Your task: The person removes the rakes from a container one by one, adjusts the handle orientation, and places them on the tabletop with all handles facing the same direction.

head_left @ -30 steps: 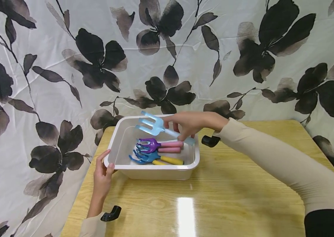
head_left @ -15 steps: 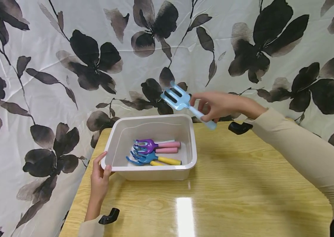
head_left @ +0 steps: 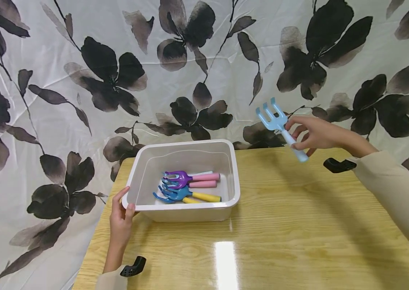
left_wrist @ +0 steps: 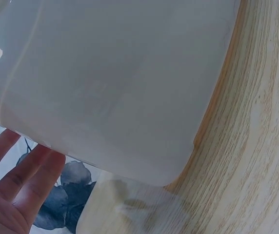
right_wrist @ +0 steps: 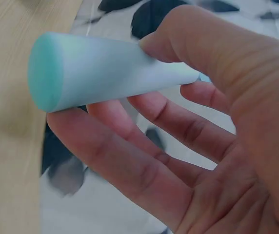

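My right hand (head_left: pixel 315 133) pinches the pale-blue handle of a light-blue toy hand fork (head_left: pixel 275 121), thumb on one side and fingertips on the other. It is held up above the table's back right, prongs pointing up and left. In the right wrist view the handle's green-tinted end (right_wrist: pixel 46 73) faces the camera. My left hand (head_left: pixel 121 223) grips the left front corner of a white plastic tub (head_left: pixel 186 207). Inside the tub lie a purple fork with a pink handle (head_left: pixel 206 176), a blue rake with a yellow handle (head_left: pixel 208 197), and similar tools partly hidden beneath them.
The tub stands on a wooden table (head_left: pixel 280 225) near its back left. Right behind the table hangs a white cloth (head_left: pixel 240 80) with dark flowers. Light glares off the tabletop (head_left: pixel 226 264) in front of the tub.
My right hand has carried the light-blue fork up out of the tub and to the right, past its right rim. The left hand has stayed at the tub's corner.
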{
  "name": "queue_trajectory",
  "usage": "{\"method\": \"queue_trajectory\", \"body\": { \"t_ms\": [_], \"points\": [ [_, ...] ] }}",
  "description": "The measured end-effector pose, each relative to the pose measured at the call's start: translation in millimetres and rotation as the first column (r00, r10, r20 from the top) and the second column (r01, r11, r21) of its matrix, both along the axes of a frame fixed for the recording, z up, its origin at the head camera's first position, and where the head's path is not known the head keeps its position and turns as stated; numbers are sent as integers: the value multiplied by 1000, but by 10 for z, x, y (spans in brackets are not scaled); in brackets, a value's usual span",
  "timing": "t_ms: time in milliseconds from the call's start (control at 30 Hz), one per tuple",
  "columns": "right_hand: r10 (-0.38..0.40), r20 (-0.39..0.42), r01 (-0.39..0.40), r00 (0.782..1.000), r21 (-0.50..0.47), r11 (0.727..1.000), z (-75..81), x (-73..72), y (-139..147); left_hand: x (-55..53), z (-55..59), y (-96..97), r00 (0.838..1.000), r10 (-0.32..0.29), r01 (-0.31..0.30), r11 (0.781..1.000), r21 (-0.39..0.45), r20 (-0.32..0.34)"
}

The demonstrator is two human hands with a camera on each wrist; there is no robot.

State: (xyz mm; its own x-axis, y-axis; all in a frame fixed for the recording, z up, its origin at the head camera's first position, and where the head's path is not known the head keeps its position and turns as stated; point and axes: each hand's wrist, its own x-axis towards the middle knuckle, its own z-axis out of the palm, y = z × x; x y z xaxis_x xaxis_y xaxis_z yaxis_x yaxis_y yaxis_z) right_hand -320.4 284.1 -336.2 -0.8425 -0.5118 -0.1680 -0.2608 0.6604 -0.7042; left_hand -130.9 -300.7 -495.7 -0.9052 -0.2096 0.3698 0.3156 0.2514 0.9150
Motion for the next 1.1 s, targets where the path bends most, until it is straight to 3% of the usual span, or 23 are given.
{"method": "queue_trajectory", "body": {
  "t_ms": [367, 500, 767, 933, 1100],
  "points": [
    [-149, 90, 154, 985, -54, 987, -725, 54, 849, 22, -5, 48, 1000, 17, -17, 1000, 17, -20],
    [-176, 107, 184, 979, -79, 980, -920, 57, 1026, 24, -9, 63, 999, 27, -27, 1000, 10, -21],
    [-203, 250, 245, 947, -150, 958, -1341, -20, 1276, 3, 13, 59, 999, 32, -32, 999, -7, -23],
    [-218, 292, 257, 931, -103, 961, -1519, -37, 1343, 2, 5, 37, 1000, 22, -22, 1000, 5, -21],
    [-225, 358, 270, 906, -80, 960, -1583, -16, 1349, 9, 10, 25, 1000, 21, -21, 1000, -2, -9]
  ]
}}
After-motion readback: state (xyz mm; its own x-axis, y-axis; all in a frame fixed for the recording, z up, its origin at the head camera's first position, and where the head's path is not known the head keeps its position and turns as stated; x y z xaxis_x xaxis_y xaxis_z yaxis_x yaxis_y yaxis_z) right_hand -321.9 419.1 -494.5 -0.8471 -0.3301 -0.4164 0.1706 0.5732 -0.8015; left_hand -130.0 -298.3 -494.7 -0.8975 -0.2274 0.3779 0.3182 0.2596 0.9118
